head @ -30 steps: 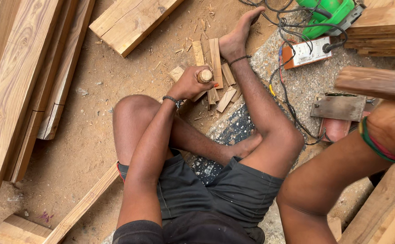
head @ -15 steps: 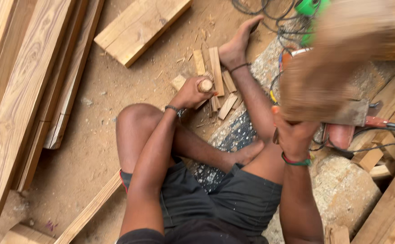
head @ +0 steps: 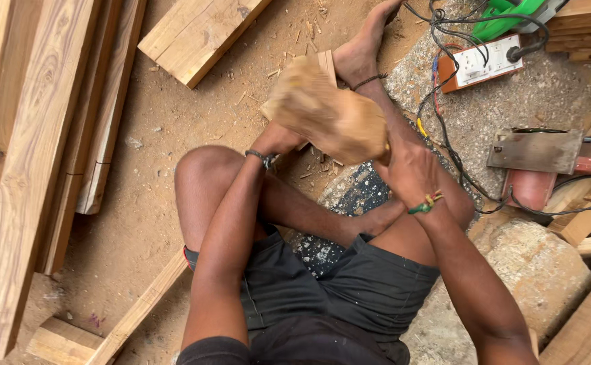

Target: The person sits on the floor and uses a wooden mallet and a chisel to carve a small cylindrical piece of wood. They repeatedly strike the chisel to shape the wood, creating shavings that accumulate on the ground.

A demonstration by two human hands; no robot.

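Observation:
I sit on the sandy ground with my legs folded. My right hand [head: 410,169] grips a chunky wooden block [head: 329,115], blurred by motion, held just above my left hand [head: 276,140]. The left hand stays low by my knee, closed around a small wooden piece; the block covers its fingers and the piece. Short wood offcuts [head: 326,62] lie on the ground just beyond, beside my bare foot [head: 359,51].
Long planks [head: 11,169] lie along the left. A thick beam [head: 197,34] sits at the top. At the right are a socket box [head: 478,64], a green power tool [head: 511,17], tangled cables [head: 444,128], a rusty metal plate [head: 535,150] and a stone [head: 532,270].
My right arm has swung in from the right with the wooden block, bringing it down over my left hand. The left hand has stayed in place.

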